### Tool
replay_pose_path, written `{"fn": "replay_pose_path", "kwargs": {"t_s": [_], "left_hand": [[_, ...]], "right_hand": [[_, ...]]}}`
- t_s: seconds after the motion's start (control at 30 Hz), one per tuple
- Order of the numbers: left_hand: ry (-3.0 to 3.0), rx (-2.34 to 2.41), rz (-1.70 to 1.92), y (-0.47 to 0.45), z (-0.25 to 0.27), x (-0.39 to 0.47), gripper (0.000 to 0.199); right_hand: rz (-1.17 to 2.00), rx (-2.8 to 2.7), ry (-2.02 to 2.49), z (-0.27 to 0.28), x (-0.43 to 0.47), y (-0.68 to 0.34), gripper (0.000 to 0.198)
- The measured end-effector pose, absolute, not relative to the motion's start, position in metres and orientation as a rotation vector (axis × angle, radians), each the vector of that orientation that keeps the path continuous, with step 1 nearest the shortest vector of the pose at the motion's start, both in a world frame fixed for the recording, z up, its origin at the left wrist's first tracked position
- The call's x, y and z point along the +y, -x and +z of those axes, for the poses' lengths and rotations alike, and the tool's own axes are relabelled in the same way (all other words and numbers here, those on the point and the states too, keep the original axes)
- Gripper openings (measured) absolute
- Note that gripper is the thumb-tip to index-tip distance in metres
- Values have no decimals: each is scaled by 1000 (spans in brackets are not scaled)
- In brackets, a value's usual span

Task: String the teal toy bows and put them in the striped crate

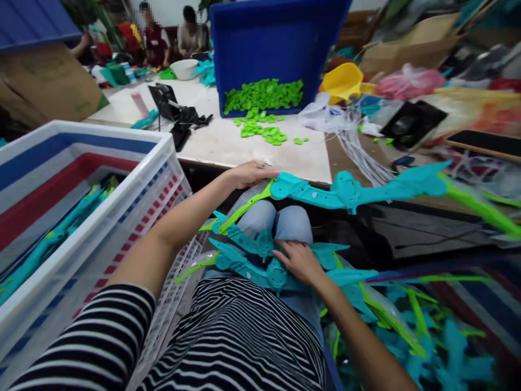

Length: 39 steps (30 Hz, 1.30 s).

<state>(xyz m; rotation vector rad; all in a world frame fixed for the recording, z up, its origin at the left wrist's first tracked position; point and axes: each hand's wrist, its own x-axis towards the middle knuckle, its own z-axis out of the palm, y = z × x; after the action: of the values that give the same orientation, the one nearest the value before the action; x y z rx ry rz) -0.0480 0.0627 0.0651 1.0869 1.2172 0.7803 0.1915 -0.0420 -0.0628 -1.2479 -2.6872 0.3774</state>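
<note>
Head view: in front of the near edge of the tabletop (228, 144), a turquoise-and-green bow (345, 191) is held near one end, clamped in the fingers of the left hand (253, 174). Nearer than the tabletop, similar bows (260, 272) on the lap (295, 221) are touched by the right hand (300, 262); whether its fingers are clamped cannot be told. On the tabletop, green pieces (264, 95) are heaped in a blue bin (277, 46).
</note>
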Motion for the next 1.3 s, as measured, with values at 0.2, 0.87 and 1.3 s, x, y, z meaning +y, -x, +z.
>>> {"fn": "replay_pose_path", "kwargs": {"t_s": [0.2, 0.87, 1.3], "left_hand": [[-1256, 1203, 535, 79, 43, 62, 37], [-1345, 1560, 28, 161, -7, 102, 61], [-2255, 1385, 17, 5, -45, 67, 86]], "right_hand": [[156, -2781, 1190, -74, -46, -185, 41], [302, -2742, 1053, -59, -34, -204, 39], [120, -2147, 1339, 3, 211, -173, 21]]}}
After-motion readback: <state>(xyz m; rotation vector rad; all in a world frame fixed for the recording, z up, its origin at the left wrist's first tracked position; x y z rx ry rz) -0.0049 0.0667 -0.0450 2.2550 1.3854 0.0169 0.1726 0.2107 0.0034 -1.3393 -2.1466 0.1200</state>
